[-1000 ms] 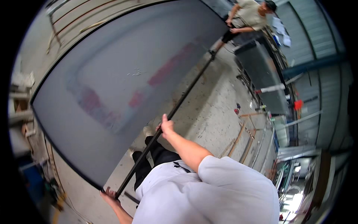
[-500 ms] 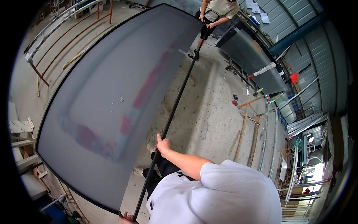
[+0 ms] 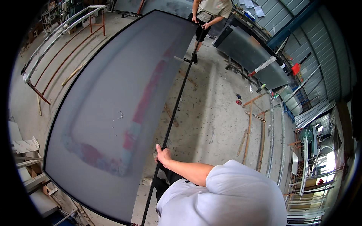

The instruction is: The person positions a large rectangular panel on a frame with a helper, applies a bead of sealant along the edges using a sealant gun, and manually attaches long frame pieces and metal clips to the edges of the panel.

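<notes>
A large grey panel [image 3: 102, 94] with a thin black rim hangs slantwise before me, with a reddish-blue mottled band and small pale specks on it. Along its right side, a strip apart from the grey sheet, runs a long black bar [image 3: 177, 107], joined by a small bracket near the far end. My right hand [image 3: 163, 156] is closed round this bar, thumb up along it. At the lower edge only curled fingertips of my left hand [image 3: 135, 224] show, at the panel's near corner; the rest is cut off. Another person [image 3: 210, 14] holds the far end with both hands.
Rusty and whitish metal stands [image 3: 71, 56] stand left of the panel. On the right are a dark sheet [image 3: 252, 54] leaning on a rack, several pipes and bars [image 3: 249, 139] on the floor, and a corrugated wall [image 3: 320, 60]. White brackets [image 3: 26, 147] lie lower left.
My view has shifted a little, so the panel's near end sits further right and lower. My left hand has mostly slipped out of the picture. The right hand keeps its grip.
</notes>
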A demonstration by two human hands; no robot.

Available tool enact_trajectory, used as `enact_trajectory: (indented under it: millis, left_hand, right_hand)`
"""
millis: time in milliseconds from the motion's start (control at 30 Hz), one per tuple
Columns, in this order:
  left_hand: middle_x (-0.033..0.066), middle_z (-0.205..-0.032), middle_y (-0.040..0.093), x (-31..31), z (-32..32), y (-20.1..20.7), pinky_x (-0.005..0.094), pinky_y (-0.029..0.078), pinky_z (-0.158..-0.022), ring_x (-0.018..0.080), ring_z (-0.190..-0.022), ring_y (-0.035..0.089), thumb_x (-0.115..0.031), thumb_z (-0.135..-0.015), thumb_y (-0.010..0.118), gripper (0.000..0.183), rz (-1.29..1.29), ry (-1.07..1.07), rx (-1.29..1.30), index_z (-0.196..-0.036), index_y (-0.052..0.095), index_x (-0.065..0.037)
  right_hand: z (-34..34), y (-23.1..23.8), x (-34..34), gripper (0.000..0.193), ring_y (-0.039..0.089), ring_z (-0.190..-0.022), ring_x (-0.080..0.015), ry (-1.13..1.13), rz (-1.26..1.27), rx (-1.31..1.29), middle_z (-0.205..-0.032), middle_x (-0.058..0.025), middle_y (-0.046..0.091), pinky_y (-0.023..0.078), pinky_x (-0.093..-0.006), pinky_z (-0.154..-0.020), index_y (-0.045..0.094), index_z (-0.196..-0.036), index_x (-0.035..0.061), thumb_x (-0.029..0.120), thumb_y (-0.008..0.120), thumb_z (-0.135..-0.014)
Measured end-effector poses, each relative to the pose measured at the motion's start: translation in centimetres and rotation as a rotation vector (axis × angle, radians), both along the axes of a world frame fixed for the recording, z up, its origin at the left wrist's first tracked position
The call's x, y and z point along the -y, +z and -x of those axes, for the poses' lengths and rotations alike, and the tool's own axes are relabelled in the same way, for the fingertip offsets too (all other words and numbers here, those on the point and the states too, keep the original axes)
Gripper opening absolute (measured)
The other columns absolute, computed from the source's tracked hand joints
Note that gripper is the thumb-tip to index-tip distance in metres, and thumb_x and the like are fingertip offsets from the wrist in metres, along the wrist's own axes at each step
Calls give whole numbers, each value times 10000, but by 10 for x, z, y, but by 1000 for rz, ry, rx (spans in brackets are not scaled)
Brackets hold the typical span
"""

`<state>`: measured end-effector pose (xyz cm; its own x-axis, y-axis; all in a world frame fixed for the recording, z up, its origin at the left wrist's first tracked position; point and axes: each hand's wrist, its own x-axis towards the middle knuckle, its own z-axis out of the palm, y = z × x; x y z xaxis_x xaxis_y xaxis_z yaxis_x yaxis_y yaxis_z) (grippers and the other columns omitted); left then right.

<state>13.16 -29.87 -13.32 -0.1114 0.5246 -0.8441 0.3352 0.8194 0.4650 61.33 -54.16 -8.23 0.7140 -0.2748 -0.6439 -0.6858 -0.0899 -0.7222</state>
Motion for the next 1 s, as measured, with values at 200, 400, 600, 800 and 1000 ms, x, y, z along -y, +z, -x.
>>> enact_trajectory:
  millis: [200, 400, 600, 800, 1000]
  left_hand:
    - [139, -1036, 578, -19, 55, -69, 376, 490, -689, 246, -874, 552, -289, -1010, 350, 366, -1083, -859, 767, -1162, 532, -11]
    - [169, -1083, 591, -1, -4, -19, 385, 508, -740, 257, -894, 571, -270, -998, 410, 379, -69, 3, -81, -1205, 544, 17]
    - [165, -1074, 593, -1, -19, -13, 381, 504, -730, 253, -886, 571, -292, -995, 417, 394, -109, -28, -88, -1208, 546, 14]
    - [160, -1065, 595, -3, -29, -16, 376, 501, -720, 249, -877, 570, -314, -993, 425, 410, -128, -63, -101, -1210, 548, 12]
    - [156, -1055, 598, -5, -36, -18, 371, 497, -711, 245, -869, 570, -335, -990, 432, 426, -149, -89, -115, -1213, 551, 9]
  right_hand:
    - [-6, 6, -25, 617, 620, -466, -238, 110, 15, 3, -618, -146, 579, 512, -363, -411, 469, -921, -120, 488, 566, -957]
    - [-6, -4, -12, 629, 629, -475, -240, 75, 22, -12, -622, -145, 591, 515, -360, -418, 466, -936, -131, 491, 559, -959]
    - [-12, -13, -26, 579, 625, -480, -231, 121, 20, -11, -593, -129, 587, 513, -366, -433, 488, -886, -94, 476, 548, -970]
    - [-14, -5, -29, 560, 625, -480, -226, 134, 20, -24, -584, -120, 582, 513, -366, -435, 498, -826, -73, 465, 550, -972]
    - [-17, -7, -28, 563, 623, -477, -227, 74, -18, -15, -601, -112, 576, 515, -361, -425, 498, -861, -83, 467, 557, -968]
